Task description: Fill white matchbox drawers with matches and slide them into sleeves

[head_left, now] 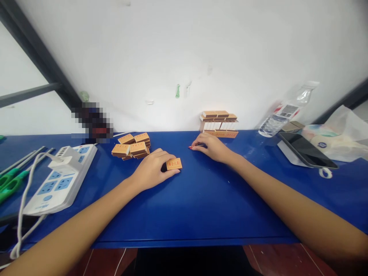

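Observation:
My left hand [153, 168] is closed round an orange matchbox [174, 164] that rests on the blue tabletop, its printed face up. To the right of it, my right hand [211, 147] pinches a small bunch of red-headed matches [190, 147] close to the table surface. Their sticks are mostly hidden by my fingers. Beyond my left hand lies a loose heap of matchboxes [138, 147]. Behind my right hand, more matchboxes stand in a neat layered stack [220, 134] against the wall, with white sides showing in the middle layer.
On the left are a white power strip [67, 182] with a plugged-in charger and cable, and green-handled scissors [13, 184]. A water bottle [287, 111], a black phone [309, 149] and a plastic bag [342, 130] are on the right. The table's front edge [195, 243] runs nearest me.

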Tool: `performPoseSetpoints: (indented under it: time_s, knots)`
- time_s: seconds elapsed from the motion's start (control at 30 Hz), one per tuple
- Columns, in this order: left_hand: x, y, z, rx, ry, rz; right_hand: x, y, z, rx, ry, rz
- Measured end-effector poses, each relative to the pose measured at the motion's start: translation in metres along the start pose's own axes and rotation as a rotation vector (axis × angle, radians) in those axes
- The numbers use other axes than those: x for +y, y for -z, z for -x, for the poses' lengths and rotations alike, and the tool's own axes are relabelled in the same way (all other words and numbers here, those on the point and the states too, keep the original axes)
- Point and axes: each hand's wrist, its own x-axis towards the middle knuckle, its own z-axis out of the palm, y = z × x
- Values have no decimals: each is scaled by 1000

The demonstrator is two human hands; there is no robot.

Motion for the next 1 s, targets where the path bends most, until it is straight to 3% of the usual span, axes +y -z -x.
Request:
performPoseSetpoints:
  time_s: [0.3, 0.5, 0.57, 0.63, 0.73, 0.8, 0.87, 1.0]
  knots:
    - [-4, 0, 1, -16, 2, -36, 3, 0, 15, 62, 14, 71]
    - [0, -3, 0, -10, -27, -92, -10, -8, 14, 74, 79, 138]
    - [2, 12, 0, 29, -99, -165, -23, -7, 16, 99, 109, 159]
    - [1, 40, 0, 94, -146, -225, -39, -5, 19, 91, 137, 143]
    - [-8, 94, -2, 149, 41, -293, -66, -5, 23, -3, 164, 112]
    - [-20, 122, -5, -4, 223, -357, -79, -9, 23, -71, 160, 121]
    - [-33, 135, -11, -170, 330, -373, -87, -16, 22, -111, 154, 140]
    - [-55, 125, -28, -349, 385, -343, -87, -25, 20, -115, 157, 144]
